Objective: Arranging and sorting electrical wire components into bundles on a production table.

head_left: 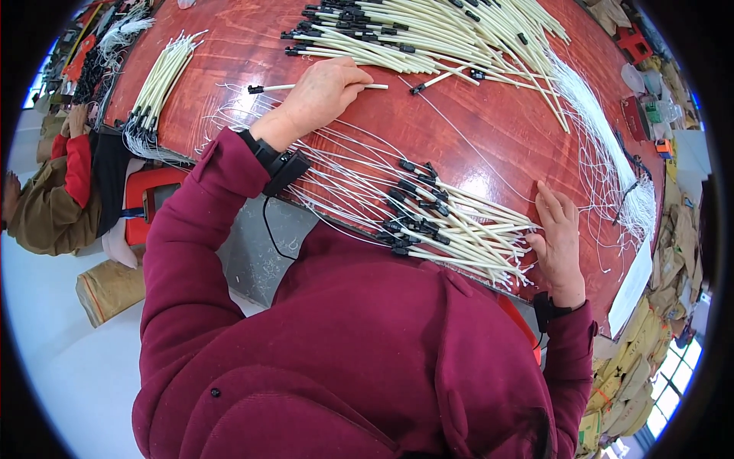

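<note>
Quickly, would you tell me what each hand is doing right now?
Left hand: closed on a single sleeved wire on the table.
Right hand: open, resting flat against the near bundle, gripping nothing.

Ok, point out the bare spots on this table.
Bare table lies between the left hand, the far sleeved-wire pile and the near bundle. Crowded: loose white wires by the right hand.

single cream sleeved wire (321,86) | black connector at left end | lay flat on bench | cream sleeved bundle (459,229) | fanned near front edge
</note>
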Tool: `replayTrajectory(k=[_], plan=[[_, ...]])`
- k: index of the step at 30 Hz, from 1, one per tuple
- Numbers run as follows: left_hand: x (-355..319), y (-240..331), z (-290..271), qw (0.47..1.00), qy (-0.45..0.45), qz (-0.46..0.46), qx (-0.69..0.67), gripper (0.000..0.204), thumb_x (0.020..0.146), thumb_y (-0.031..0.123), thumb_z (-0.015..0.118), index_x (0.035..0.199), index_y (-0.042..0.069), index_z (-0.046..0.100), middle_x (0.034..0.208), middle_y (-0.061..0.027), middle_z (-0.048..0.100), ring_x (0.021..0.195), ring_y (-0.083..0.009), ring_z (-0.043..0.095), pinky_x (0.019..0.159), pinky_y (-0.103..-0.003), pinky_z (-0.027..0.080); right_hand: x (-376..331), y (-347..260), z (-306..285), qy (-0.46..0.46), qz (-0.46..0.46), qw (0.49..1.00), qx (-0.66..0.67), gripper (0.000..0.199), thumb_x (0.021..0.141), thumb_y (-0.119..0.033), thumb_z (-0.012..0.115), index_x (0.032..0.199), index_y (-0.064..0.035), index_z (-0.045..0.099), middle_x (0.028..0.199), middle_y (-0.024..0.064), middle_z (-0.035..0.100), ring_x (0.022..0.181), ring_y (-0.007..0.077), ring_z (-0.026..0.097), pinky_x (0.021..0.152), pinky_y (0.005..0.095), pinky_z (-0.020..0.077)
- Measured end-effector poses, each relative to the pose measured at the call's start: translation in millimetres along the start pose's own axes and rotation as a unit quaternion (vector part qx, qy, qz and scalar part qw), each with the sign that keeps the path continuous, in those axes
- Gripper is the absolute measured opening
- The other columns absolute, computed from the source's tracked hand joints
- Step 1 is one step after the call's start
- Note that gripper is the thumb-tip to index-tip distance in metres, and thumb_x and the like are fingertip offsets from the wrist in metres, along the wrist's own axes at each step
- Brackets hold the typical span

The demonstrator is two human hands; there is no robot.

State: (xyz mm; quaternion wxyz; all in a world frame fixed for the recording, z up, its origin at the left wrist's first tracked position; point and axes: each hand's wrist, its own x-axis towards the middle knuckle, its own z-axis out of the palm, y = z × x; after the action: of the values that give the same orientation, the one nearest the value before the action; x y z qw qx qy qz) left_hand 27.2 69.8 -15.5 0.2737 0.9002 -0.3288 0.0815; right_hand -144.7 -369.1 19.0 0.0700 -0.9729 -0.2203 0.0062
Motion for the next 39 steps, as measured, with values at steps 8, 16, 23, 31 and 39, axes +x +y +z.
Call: replayTrajectory(k=[8,16,23,31,39], plan=[[-2.6,-1.3,0.3,1.000,0.001,0.004,0.002,0.016,0.092,0.006,0.065,0.105,0.000,0.073,0.096,-0.0142,0.069,0.088,-0.0321,0.068,0.077,-0.038,0.053,-4.2,9.3,-1.0,-0.011,-0.013,1.000,0.013,0.089,0.099,-0.070,0.031,0.130,0.0088,0.061,0.149,0.0134,0.053,0.130,0.0356,0.047,0.111,0.0468,0.0348],[0.5,-4.3,-1.9,1.000,-0.014,0.015,0.006,0.017,0.092,0.005,0.065,0.106,-0.001,0.073,0.098,-0.0140,0.068,0.091,-0.0316,0.067,0.078,-0.038,0.053,-0.8,12.7,-2.9,-0.026,-0.012,0.999,0.036,0.087,0.099,-0.068,0.033,0.128,0.0082,0.062,0.145,0.0133,0.056,0.126,0.0355,0.050,0.112,0.0460,0.0342],[-1.1,-9.0,-6.3,0.999,-0.033,0.027,-0.013,0.017,0.092,0.004,0.064,0.106,0.000,0.073,0.098,-0.0131,0.068,0.091,-0.0311,0.066,0.079,-0.037,0.052,-0.9,9.9,-3.6,-0.032,0.009,0.998,0.062,0.083,0.099,-0.066,0.037,0.128,0.0088,0.061,0.145,0.0141,0.056,0.124,0.0348,0.050,0.112,0.0455,0.0340],[-1.7,-8.3,-9.2,0.999,-0.036,0.031,-0.011,0.017,0.092,0.004,0.064,0.107,0.000,0.073,0.098,-0.0127,0.068,0.090,-0.0301,0.066,0.079,-0.036,0.052,-2.1,10.4,-1.9,-0.033,0.014,0.997,0.068,0.081,0.098,-0.063,0.043,0.129,0.0096,0.060,0.146,0.0145,0.055,0.125,0.0342,0.049,0.111,0.0443,0.0356],[-2.0,-5.0,-12.0,0.998,-0.042,0.031,-0.016,0.017,0.093,0.004,0.064,0.107,-0.001,0.073,0.098,-0.0128,0.068,0.091,-0.0292,0.067,0.080,-0.036,0.053,-1.6,7.1,-3.6,-0.036,0.027,0.995,0.090,0.076,0.096,-0.056,0.050,0.130,0.0106,0.059,0.146,0.0157,0.054,0.123,0.0343,0.050,0.110,0.0435,0.0364]])
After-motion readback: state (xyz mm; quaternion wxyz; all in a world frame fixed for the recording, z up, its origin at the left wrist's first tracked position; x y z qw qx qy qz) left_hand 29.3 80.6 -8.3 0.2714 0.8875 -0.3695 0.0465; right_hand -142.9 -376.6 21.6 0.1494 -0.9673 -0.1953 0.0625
